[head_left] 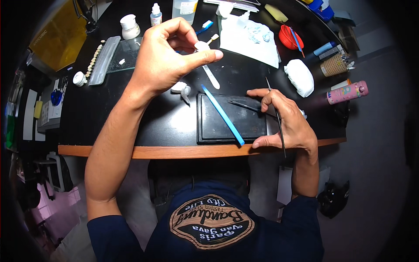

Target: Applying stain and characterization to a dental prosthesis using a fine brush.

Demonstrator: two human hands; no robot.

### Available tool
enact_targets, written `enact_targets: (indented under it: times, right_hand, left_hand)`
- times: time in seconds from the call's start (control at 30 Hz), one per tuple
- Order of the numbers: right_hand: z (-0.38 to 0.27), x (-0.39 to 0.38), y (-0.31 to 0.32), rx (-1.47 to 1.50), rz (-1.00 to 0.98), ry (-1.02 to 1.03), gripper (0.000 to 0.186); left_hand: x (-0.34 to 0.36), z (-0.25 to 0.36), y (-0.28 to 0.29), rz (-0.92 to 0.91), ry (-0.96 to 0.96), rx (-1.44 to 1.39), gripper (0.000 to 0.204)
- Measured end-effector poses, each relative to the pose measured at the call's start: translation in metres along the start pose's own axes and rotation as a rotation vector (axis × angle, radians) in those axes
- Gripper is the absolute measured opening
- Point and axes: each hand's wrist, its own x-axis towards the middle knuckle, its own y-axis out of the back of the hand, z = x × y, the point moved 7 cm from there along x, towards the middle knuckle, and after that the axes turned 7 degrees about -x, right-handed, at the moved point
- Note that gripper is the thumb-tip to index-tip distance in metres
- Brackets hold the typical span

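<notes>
My left hand (168, 54) is raised over the table, thumb and index finger pinching a small white piece (201, 45). My right hand (288, 115) is at the right end of a flat black case (209, 126), its thumb and index finger spread over the edge. A thin dark pointed tool (279, 118) is held in that hand, running across the fingers. On the case lie a blue stick-like handle (223, 115), slanting past its near edge, and another slim dark tool (244, 106), whose right end goes under my right hand.
A white spatula (211, 77) and a small grey-white piece (185, 92) lie behind the case. Farther back are a glass plate (126, 54), a white jar (129, 27), a dropper bottle (156, 15) and a paper sheet (235, 41). A white bundle (299, 77) and pink bottle (348, 92) stand right.
</notes>
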Motion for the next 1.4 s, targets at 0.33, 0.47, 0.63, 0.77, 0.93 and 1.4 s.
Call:
enact_targets:
  times: [0.33,0.47,0.63,0.77,0.93,1.4]
  right_hand:
    - [-0.013,0.008,0.002,-0.159,0.056,-0.011,0.020]
    - [-0.008,0.005,0.001,-0.129,0.109,-0.082,0.016]
    - [-0.017,0.008,-0.006,-0.099,0.173,-0.160,0.014]
    - [-0.028,0.013,-0.014,-0.050,0.165,-0.199,0.014]
    - [-0.028,0.015,-0.007,-0.028,0.136,-0.087,0.010]
    - [-0.027,0.025,-0.008,-0.535,-0.099,-0.034,0.026]
  left_hand:
    - [0.000,-0.005,0.005,0.066,-0.034,-0.070,0.037]
    - [0.001,0.000,0.004,0.061,-0.079,-0.028,0.037]
    - [-0.001,0.005,-0.003,0.063,-0.076,-0.008,0.037]
    - [-0.005,0.002,-0.005,0.084,-0.086,0.045,0.037]
    - [-0.003,0.003,-0.008,0.067,-0.070,0.068,0.038]
    - [-0.008,-0.002,-0.013,-0.005,0.060,-0.060,0.036]
